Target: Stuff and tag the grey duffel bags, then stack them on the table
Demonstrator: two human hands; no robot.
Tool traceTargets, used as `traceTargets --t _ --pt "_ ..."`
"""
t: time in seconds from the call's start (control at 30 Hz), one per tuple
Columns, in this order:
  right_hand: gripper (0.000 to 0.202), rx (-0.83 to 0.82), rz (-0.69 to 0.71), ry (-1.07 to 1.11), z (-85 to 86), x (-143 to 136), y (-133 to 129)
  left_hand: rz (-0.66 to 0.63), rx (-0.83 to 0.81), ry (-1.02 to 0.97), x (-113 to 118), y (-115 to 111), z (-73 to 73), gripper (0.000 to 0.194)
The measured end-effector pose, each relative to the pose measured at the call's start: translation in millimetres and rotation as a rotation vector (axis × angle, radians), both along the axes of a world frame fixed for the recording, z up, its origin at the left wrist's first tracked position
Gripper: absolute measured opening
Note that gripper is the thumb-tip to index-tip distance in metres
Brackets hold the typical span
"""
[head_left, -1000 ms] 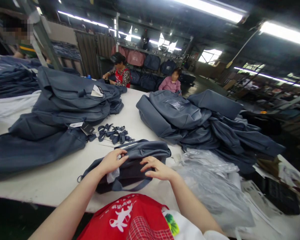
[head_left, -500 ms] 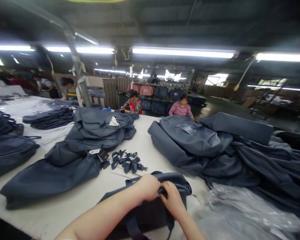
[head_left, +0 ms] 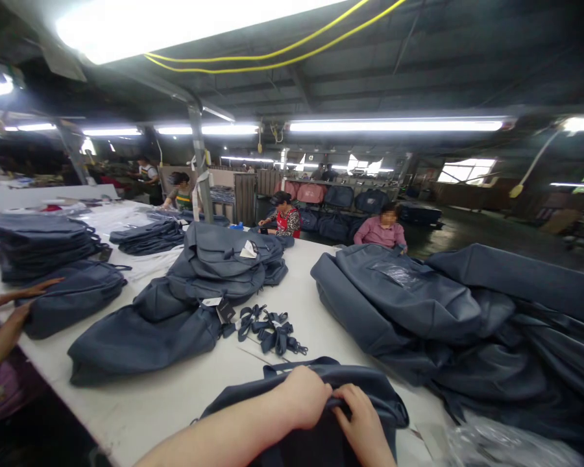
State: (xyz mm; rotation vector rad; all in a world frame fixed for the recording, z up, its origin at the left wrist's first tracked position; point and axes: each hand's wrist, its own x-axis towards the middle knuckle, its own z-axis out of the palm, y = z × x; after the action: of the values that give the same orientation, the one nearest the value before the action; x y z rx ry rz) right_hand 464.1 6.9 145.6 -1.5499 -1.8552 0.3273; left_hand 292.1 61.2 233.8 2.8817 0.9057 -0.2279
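Below me on the table lies a dark blue bag (head_left: 387, 392), its top edge facing me. My left hand (head_left: 305, 397) is closed on fabric at the bag's upper middle, knuckles up. Close beside it my right hand (head_left: 363, 418) pinches the same dark edge between thumb and fingers. What exactly the fingertips grip is partly hidden. Beyond the bag sits a small heap of dark blue straps with clips (head_left: 278, 334). Left of the straps, backpacks (head_left: 219, 259) with white and black tags are piled on one another.
Large dark blue bags (head_left: 394, 285) crowd the table's right side, with clear plastic wrap (head_left: 506, 444) in front. Stacked bags (head_left: 43, 240) stand at left, where a co-worker's hands (head_left: 26, 301) touch a bag. Two people (head_left: 382, 230) sit beyond the table (head_left: 141, 402).
The view has turned left and tilted up, so the co-worker's hands at left now show. Both my hands stay closed on the bag's edge, with only a slight shift.
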Motion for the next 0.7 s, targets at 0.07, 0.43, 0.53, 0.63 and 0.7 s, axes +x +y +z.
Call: traceTargets --t 0.07,0.43,0.53,0.63,0.7 --pt "0.015 0.010 0.003 0.001 -1.0 1.1 -2.0 -0.031 -0.011 0.001 -0.8 -0.5 -2.6 0.022" --pt "0.008 0.060 -0.066 0.009 -5.4 8.9 -7.8 0.379 -0.146 -0.274 -26.3 9.5 5.6 0.021" --pt "0.008 0.078 -0.087 -0.022 0.2 9.4 -10.2 0.514 -0.243 -0.398 -77.1 19.5 -3.9 0.015" --pt "0.008 0.061 -0.065 -0.062 4.5 8.5 -8.6 0.650 -0.379 -0.479 -145.3 21.4 -32.8 0.009" --pt "0.006 0.050 -0.062 -0.074 3.9 8.0 -5.3 0.763 -0.465 -0.539 -191.7 11.3 -58.1 0.007"
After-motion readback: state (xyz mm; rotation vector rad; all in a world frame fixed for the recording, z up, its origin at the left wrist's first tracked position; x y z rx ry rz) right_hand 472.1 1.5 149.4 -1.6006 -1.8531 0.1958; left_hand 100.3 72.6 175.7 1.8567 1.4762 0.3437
